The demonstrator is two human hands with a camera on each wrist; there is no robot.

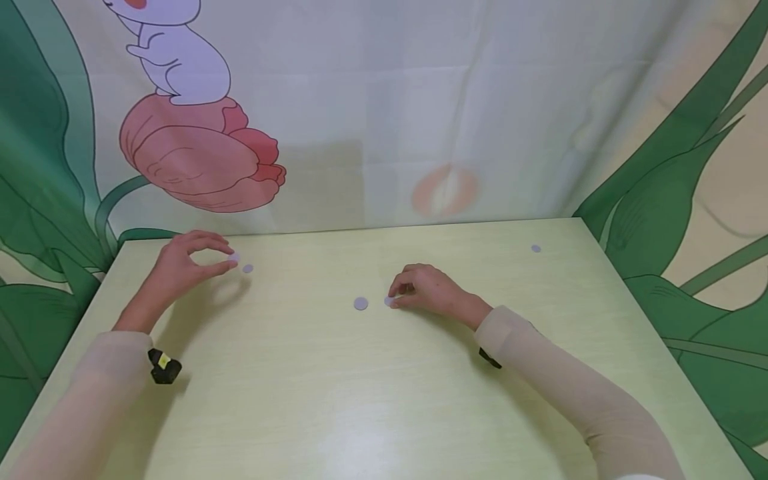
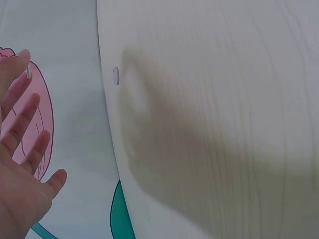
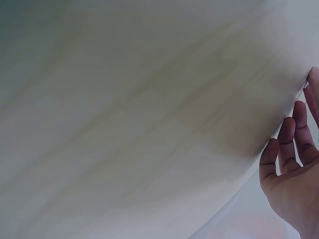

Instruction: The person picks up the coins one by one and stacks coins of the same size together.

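Note:
My left hand (image 1: 191, 263) is raised over the far left of the table, pinching a small pale lilac disc (image 1: 235, 257) between thumb and index finger. In the left wrist view that disc (image 2: 29, 70) shows edge-on at the fingertips, with the other fingers spread. Just right of it, a second disc (image 1: 248, 269) lies on the table. Near the middle, my right hand (image 1: 429, 290) is low at the tabletop, its thumb and fingertips pinching another pale disc (image 1: 388, 301). To the left of that hand lies a flat lilac disc (image 1: 361, 304).
One more small disc (image 1: 536, 249) lies at the far right of the light wooden table (image 1: 336, 387). Behind the table's back edge hangs a curtain (image 1: 396, 120) printed with a rabbit, a pink flower and green leaves.

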